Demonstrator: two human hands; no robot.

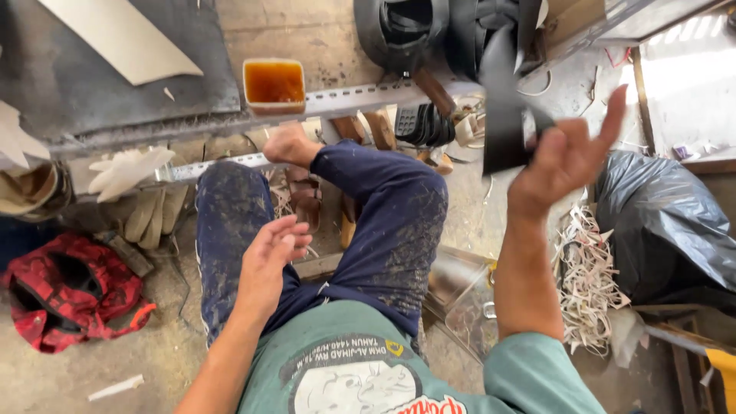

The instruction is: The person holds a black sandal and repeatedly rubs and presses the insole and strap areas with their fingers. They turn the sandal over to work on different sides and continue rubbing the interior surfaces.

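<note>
I sit with legs crossed in stained dark blue trousers [391,215], one bare foot [287,146] resting against a metal rail. My right hand [567,157] is raised at the right, gripping a black strip of leather-like material [502,100] between thumb and fingers, with the index finger stretched upward. My left hand [268,264] hovers over my left knee, fingers apart, holding nothing.
A tub of amber glue [274,83] sits on the perforated metal rail [360,98]. Black shoe uppers [402,31] hang above. A black plastic bag [659,218] and pale paper scraps [586,280] lie right. A red bag [69,291] and white glove [126,170] lie left.
</note>
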